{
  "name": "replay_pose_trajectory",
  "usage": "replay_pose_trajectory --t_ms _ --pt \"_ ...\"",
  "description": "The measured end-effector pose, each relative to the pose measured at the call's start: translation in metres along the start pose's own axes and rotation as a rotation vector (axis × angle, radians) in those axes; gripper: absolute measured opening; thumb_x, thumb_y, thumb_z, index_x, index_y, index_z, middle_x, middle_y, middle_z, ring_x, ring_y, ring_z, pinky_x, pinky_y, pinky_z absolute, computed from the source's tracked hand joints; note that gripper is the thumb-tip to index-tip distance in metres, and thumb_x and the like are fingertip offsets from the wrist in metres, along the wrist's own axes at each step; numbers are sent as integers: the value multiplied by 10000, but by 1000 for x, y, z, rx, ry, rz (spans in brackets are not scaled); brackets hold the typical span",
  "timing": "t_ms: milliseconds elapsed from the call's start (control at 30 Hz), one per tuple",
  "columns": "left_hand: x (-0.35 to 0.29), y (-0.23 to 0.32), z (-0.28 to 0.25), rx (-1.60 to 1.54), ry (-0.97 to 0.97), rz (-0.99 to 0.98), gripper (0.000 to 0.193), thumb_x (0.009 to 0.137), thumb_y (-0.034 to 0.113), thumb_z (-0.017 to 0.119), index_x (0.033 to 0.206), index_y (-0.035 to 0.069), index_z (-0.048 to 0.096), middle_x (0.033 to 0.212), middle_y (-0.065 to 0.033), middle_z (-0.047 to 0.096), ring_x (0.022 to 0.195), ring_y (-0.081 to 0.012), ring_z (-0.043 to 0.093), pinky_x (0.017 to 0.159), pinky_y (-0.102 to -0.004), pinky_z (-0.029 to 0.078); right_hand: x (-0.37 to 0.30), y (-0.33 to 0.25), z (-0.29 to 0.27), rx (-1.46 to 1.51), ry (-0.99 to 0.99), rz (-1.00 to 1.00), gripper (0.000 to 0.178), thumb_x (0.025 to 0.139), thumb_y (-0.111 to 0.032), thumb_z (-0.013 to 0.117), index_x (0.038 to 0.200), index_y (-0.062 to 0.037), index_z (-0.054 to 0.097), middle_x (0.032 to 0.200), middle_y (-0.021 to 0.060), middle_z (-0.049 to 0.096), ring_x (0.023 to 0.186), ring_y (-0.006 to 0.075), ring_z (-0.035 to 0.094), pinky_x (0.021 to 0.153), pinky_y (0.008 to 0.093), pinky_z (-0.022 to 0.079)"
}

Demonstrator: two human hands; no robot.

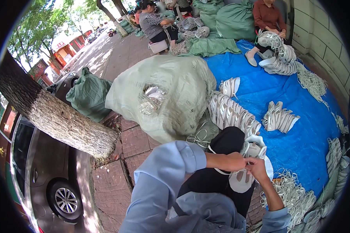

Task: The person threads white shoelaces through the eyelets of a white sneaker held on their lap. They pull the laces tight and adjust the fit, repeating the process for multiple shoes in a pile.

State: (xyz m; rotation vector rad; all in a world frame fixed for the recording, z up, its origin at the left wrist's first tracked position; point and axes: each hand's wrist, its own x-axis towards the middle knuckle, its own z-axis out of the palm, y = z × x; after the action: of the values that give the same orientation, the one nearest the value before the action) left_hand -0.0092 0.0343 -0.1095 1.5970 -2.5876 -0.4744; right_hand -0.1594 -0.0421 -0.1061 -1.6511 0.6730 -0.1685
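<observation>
Beige-white shoe upper (241, 181) is propped near, over the dark-trousered leg (226, 144). Left hand (234, 162) is curled closed; right hand (256, 169) is pinched in, touching it. Exact grip between fingertips can't be told. White lace (221, 171) is run under left wrist. Short row of uppers (279, 118) is laid farther right on blue tarp (299, 155).

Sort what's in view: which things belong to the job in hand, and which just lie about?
Likely job:
white-and-beige shoe upper under the left hand and right hand
overlapping row of matching uppers
tangled pile of white cords

Likely incidental:
parked dark-brown car
partly whitewashed tree trunk
</observation>
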Motion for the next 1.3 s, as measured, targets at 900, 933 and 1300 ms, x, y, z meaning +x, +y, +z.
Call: replay_pose_trajectory --t_ms 900,933,1300 --pt "-30 16 18 229 426 -157 123 651 89 582 675 74 463 506 -7 437 487 -145 480 426 -274 412 27 -12 -8 -294 -241 57 196 618 -46 616 809 -42 659 666 111 627 529 186 590 513 301 466" --pt "-29 16 18 243 431 -139 121 642 92 575 686 71 463 514 -9 444 493 -144 484 427 -267 416 30 -12 -11 -149 -292 156 206 609 -43 621 811 -39 661 651 110 624 504 169 580 494 289 459" --pt "-21 22 15 47 465 -175 146 618 82 561 740 55 486 580 -40 485 567 -162 515 481 -278 437 23 -10 -8 -308 124 -88 117 648 -30 553 713 -42 650 650 118 613 609 239 614 580 311 483"
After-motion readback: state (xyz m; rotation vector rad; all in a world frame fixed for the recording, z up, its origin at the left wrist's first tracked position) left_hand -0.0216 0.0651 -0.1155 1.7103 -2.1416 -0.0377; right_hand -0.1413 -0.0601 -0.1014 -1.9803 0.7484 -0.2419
